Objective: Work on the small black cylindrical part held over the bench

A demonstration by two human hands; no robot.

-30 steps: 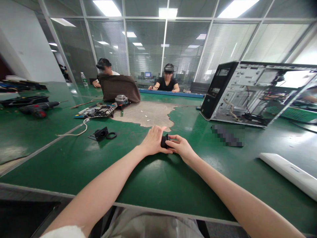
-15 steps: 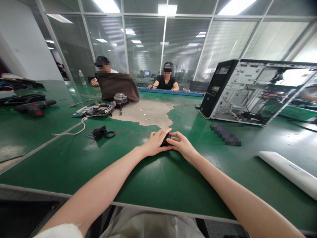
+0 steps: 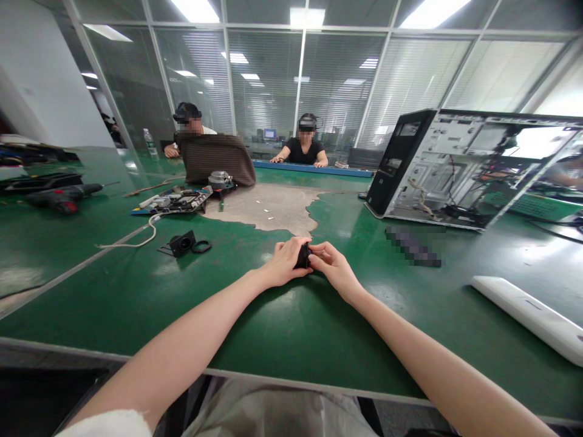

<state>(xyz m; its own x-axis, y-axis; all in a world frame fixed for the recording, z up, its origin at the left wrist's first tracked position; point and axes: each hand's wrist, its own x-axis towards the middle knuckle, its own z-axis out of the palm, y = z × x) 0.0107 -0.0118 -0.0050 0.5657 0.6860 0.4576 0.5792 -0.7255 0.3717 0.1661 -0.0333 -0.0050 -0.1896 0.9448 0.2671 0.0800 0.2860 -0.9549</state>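
My left hand [image 3: 286, 263] is closed around a small black box-shaped object [image 3: 302, 257], low over the middle of the table. Its fingers lie over the top and the thumb runs beneath. From the other side, my right hand [image 3: 336, 267] grips the object's right face with thumb and fingertips. Much of the object is covered by my fingers, so its exact kind does not show. To the left on the table stand a black camera-like housing with a round lens opening [image 3: 182, 244] and a loose black ring [image 3: 201, 247].
An opened computer case [image 3: 410, 170] stands at right, near a blurred-out dark item [image 3: 413, 247] and a long white device [image 3: 528, 315]. At left lie a circuit board [image 3: 175, 200], a pale cord [image 3: 136, 245] and a power drill [image 3: 66, 197]. Two people sit across the green table [image 3: 273, 334].
My right hand has shifted slightly at the black object, its fingers drawn in closer, and a bit more of the object's face shows. My left hand holds nearly still.
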